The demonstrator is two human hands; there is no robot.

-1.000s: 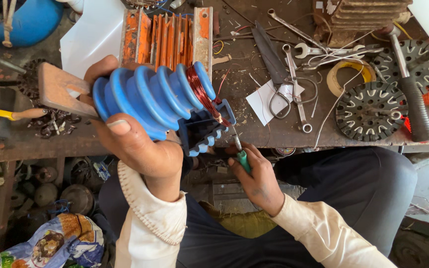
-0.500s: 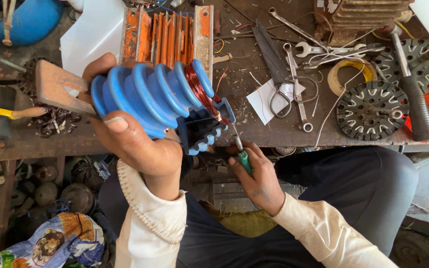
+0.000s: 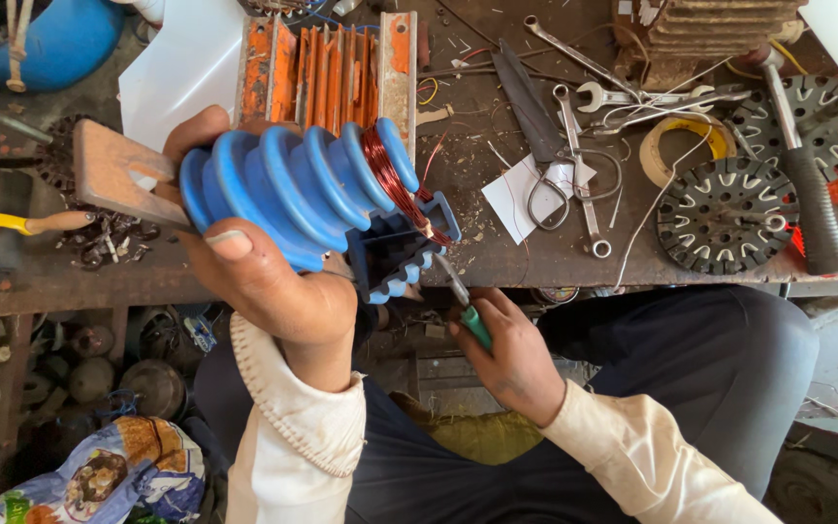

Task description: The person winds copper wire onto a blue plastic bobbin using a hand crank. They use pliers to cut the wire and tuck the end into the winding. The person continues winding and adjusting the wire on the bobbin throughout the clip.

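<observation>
My left hand [image 3: 262,277] grips a blue ribbed plastic winding former [image 3: 293,189] and holds it up over the bench edge. Copper wire [image 3: 390,184] is wound in its groove nearest the right end. A darker blue stepped block [image 3: 395,254] sits at that end of the former. My right hand [image 3: 501,354] holds a green-handled screwdriver [image 3: 466,309] whose tip points up at the stepped block. A wooden block [image 3: 113,177] sticks out from behind the former on the left.
An orange finned metal piece [image 3: 327,68] lies behind the former. Scissors [image 3: 545,184], spanners [image 3: 613,97], a tape roll [image 3: 681,150], slotted round metal discs [image 3: 725,215] and a black-handled hammer [image 3: 807,184] lie on the bench [image 3: 535,254]. A blue drum [image 3: 46,39] stands far left.
The former has shifted slightly left in my left hand. My right hand keeps the screwdriver at the stepped block.
</observation>
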